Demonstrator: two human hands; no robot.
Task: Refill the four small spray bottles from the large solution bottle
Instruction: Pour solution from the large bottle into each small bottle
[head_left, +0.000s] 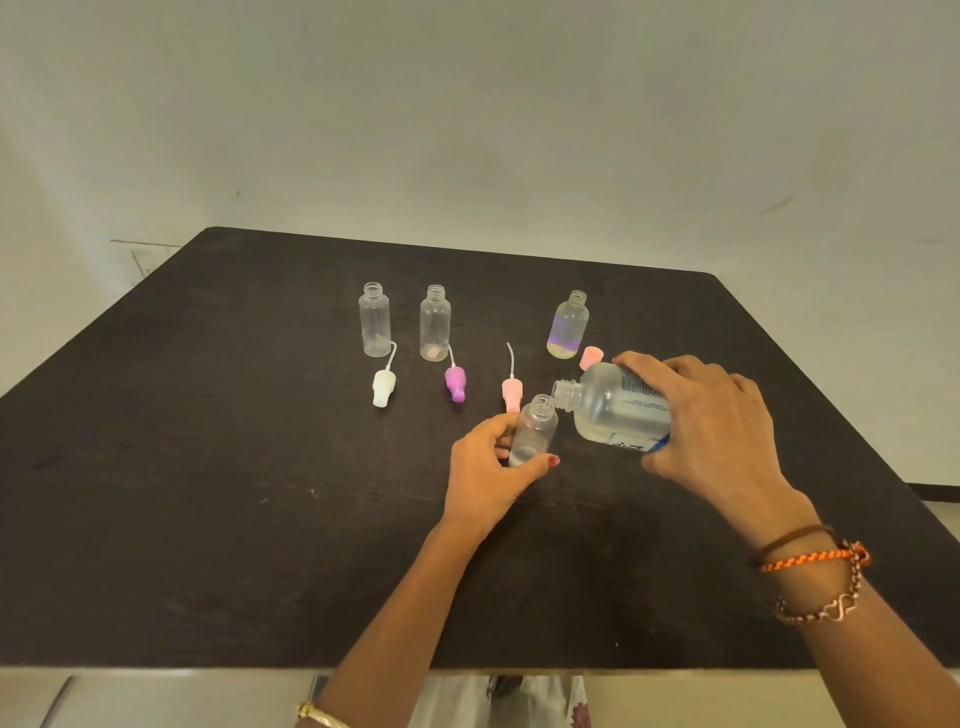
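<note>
The right hand (706, 415) wraps the big bottle (618, 405), fingers curled over its top and side, and tips it left so its open neck sits just above and right of the mouth of a small bottle (532, 431). The left hand (488, 467) steadies that small bottle near the middle of the desk (208, 467), thumb in front and fingers behind, pinching its lower body. A little liquid seems to lie in its bottom, though no stream shows between the two necks.

Three more small bottles stand uncapped farther back: two clear ones at far left (374, 319) and just right of it (435, 323), both looking nearly empty, and one at far right (568, 325) that appears filled, with a tinted sheen. Three spray tops lie on the desk in front of them: white (383, 387), purple (455, 383) and pink (511, 392). A pink cap (591, 358) stands beside the big bottle.

The chief risk is a miss. The small mouth is narrow and the big neck is wider, so a steeper tilt could send a gush over the rim and onto the desk or the left hand. The big bottle's neck could also knock the small one sideways if the left grip slackens. Overfilling would leave no room for the spray tube.
</note>
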